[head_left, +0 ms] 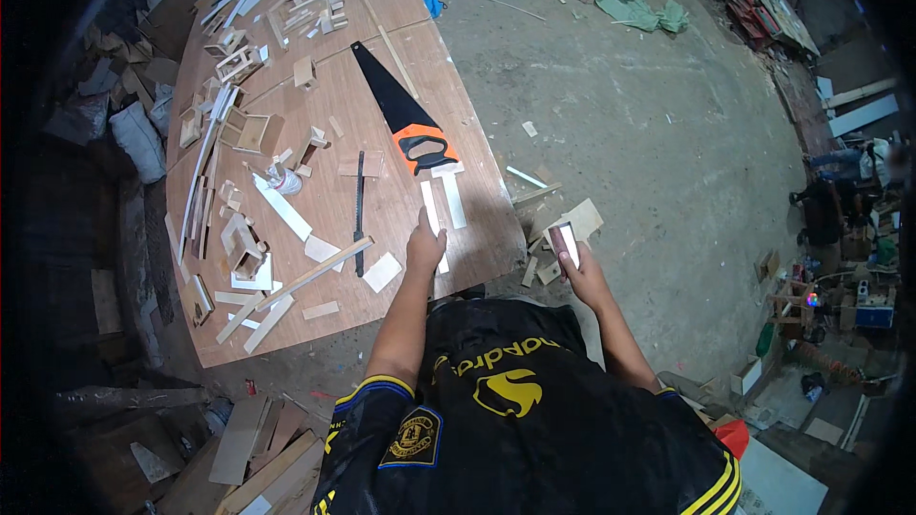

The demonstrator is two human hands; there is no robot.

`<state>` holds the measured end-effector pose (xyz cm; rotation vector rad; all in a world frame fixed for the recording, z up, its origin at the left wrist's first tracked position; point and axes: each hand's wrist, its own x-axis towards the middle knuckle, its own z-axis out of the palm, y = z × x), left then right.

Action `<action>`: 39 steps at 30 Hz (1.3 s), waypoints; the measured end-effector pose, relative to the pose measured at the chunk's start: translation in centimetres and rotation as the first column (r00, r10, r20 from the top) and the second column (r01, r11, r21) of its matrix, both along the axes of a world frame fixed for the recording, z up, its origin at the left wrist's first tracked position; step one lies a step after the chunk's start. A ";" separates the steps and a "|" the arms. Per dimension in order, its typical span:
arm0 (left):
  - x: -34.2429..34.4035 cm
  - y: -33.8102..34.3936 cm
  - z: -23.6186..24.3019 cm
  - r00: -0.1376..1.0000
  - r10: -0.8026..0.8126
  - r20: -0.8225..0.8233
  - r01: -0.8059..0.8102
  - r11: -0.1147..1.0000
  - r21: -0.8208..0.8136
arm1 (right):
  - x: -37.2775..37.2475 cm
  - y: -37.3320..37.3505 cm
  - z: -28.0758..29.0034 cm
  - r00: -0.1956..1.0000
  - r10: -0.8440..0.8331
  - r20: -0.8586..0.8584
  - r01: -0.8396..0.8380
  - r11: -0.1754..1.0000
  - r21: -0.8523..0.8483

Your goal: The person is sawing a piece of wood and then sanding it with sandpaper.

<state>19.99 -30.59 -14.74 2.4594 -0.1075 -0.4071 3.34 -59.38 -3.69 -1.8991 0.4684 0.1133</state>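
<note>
Near the table's right front, my left hand (pixel 426 243) is closed on a narrow white wooden strip (pixel 429 205). A second white piece (pixel 451 195) lies just right of it, below the orange-and-black handsaw (pixel 391 95). My right hand (pixel 582 272) is out past the table edge, closed round a small dark brown and white piece (pixel 564 240). A thin dark blade (pixel 360 219) lies left of my left hand, near a loose pale square (pixel 382 272) and a long stick (pixel 315 281).
The wooden table (pixel 343 315) carries several offcuts, small box assemblies (pixel 250 133) and a bottle (pixel 284 181). Scraps (pixel 584 219) lie on the concrete floor right of it. Wood piles (pixel 258 458) surround the lower left. A person (pixel 821 200) and clutter are at the far right.
</note>
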 end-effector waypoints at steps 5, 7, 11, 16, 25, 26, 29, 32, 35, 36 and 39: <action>0.0 -0.3 0.7 1.000 -0.003 -0.001 0.003 1.000 0.008 | 0.3 0.0 0.6 1.000 0.001 -0.013 -0.002 1.000 -0.015; -0.1 -0.3 0.8 1.000 0.002 -0.006 -0.001 1.000 0.010 | 0.5 0.0 0.9 1.000 0.008 -0.015 -0.009 0.998 -0.059; 0.0 -0.1 0.5 1.000 -0.003 0.023 0.003 1.000 -0.010 | 0.9 -0.1 0.1 1.000 0.014 -0.019 -0.015 0.999 -0.048; 0.1 -0.4 0.8 1.000 0.004 -0.011 -0.004 1.000 0.003 | 1.5 -0.3 -0.2 0.999 0.029 -0.037 -0.032 0.994 -0.100; -0.1 -0.2 0.5 1.000 -0.003 -0.022 0.003 1.000 0.022 | 2.6 -0.6 0.7 0.999 0.049 0.018 -0.047 0.992 -0.121; -0.1 -0.2 0.5 1.000 -0.002 -0.023 0.002 1.000 0.022 | 2.6 -0.6 0.7 0.999 0.050 0.017 -0.048 0.992 -0.121; 0.0 -0.4 0.6 0.999 -0.005 -0.052 0.007 0.999 0.038 | 2.7 -0.8 0.4 0.999 0.042 0.004 -0.042 0.994 -0.102; 0.1 -0.4 0.6 0.999 -0.013 -0.031 0.015 0.999 0.035 | 2.8 -1.1 -0.5 0.999 0.040 -0.006 -0.040 0.996 -0.081; 0.2 -0.5 0.6 0.999 -0.010 -0.040 0.012 0.999 0.040 | 2.9 -1.4 -0.9 0.997 0.055 -0.045 -0.059 0.994 -0.095; 0.1 -0.5 0.6 0.999 -0.009 -0.039 0.011 0.999 0.046 | 2.9 -1.5 -1.0 0.997 0.056 -0.054 -0.061 0.994 -0.091; 0.1 -0.6 0.5 0.999 -0.008 -0.038 0.009 0.999 0.049 | 3.0 -1.8 -1.4 0.997 0.057 -0.054 -0.062 0.994 -0.087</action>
